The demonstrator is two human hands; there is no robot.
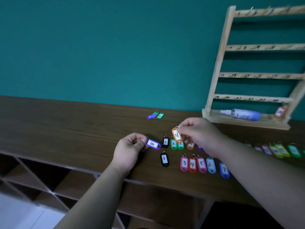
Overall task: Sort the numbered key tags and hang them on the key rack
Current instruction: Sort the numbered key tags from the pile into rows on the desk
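Your left hand (130, 151) pinched the purple plastic key tag marked 8 (153, 144), held sideways over the brown wooden table (66, 123); your right hand (199, 133), nearer the pale wooden key rack (257, 75), pinched the upright orange tag marked 11 (177, 135).

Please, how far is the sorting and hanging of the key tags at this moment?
Done: two rows of tags lie in number order on the table. In hand: the left hand pinches the purple 8 tag, the right hand the orange 11 tag. Left: a small pile further back is unsorted, and the key rack is nearly bare; only one orange tag seems to hang low on it.
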